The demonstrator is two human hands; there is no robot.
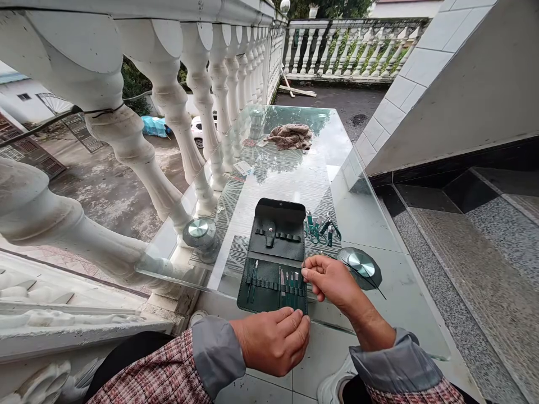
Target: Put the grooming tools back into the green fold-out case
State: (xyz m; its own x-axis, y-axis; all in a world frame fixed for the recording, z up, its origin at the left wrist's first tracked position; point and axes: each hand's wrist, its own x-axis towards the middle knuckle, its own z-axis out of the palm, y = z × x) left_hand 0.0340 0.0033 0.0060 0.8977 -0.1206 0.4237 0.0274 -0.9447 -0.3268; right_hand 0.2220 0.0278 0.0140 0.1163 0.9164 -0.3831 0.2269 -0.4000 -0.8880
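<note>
A dark green manicure case (275,253) lies unfolded on the glass table. Slim metal tools (289,279) stand in the elastic loops of its lower half, with a tweezer-like one (255,273) apart at the left. My left hand (275,339) closes over the case's lower right edge, fingers together. At the right end of the tool row, my right hand (326,278) pinches thumb and forefinger; whatever is between them is hidden. Green-handled nail clippers (329,235) and scissors (314,233) lie in a small heap right of the case.
The glass table top (370,235) rests on round metal-capped supports, one (360,264) close to my right hand. A brown cloth (290,136) and a small card (243,168) lie farther back. White balusters (168,118) line the left; granite steps (458,241) rise at right.
</note>
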